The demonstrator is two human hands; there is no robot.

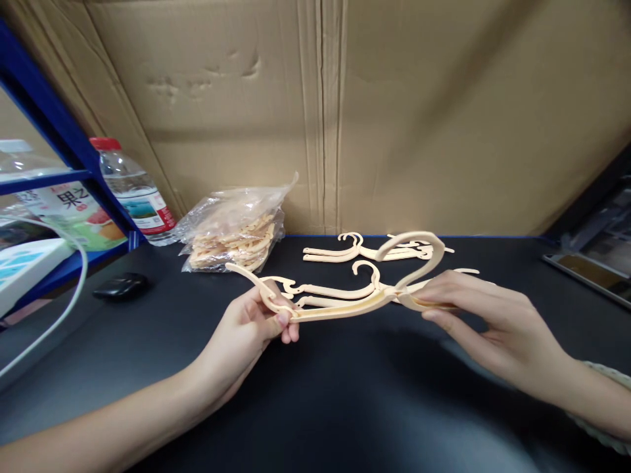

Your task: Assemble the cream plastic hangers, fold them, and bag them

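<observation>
Cream-coloured, a jointed hanger (pixel 340 310) is held above the black worktop (pixel 315 394), our left hand (pixel 241 328) pinching it where an end piece (pixel 246 274) angles up, our right hand (pixel 497 322) gripping the opposite arm past the hook (pixel 436 251). We seem to be working that end joint, which would call for a firm pinch and a steady far arm. Behind lie similar hangers (pixel 335 253) and a clear bag (pixel 231 198) before a cardboard wall (pixel 221 105).

I can count two hands (pixel 244 328) (pixel 493 322), one held hanger (pixel 340 313), one plastic bag (pixel 231 205), one computer mouse (pixel 122 286) and two plastic bottles (pixel 140 197) (pixel 27 165).
</observation>
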